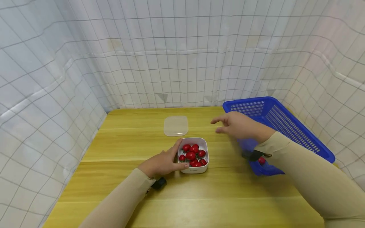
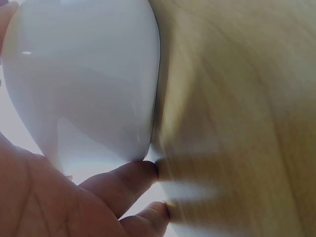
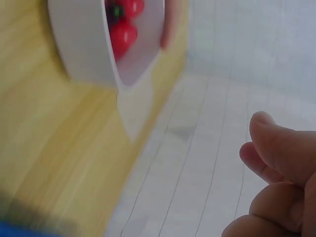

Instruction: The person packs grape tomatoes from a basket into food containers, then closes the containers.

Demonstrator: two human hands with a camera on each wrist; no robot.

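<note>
In the head view, a small white square container (image 1: 196, 170) with several red cherry tomatoes (image 1: 190, 156) in it stands at the middle of the table. My left hand (image 1: 159, 162) holds it from the left, thumb at the front rim and fingers along the left side. The left wrist view shows fingers against the container's smooth wall (image 2: 89, 84). My right hand (image 1: 240, 126) hangs in the air between the container and the blue basket (image 1: 308, 139). Its thumb and fingers are apart, loosely bent, with nothing visible between them. One tomato (image 1: 261, 161) shows in the basket under the right wrist.
A translucent lid (image 1: 176, 126) lies flat on the wooden table (image 1: 119, 183) just behind the container. White gridded curtains (image 1: 171, 57) enclose the table at the back and both sides. The right forearm hides part of the basket.
</note>
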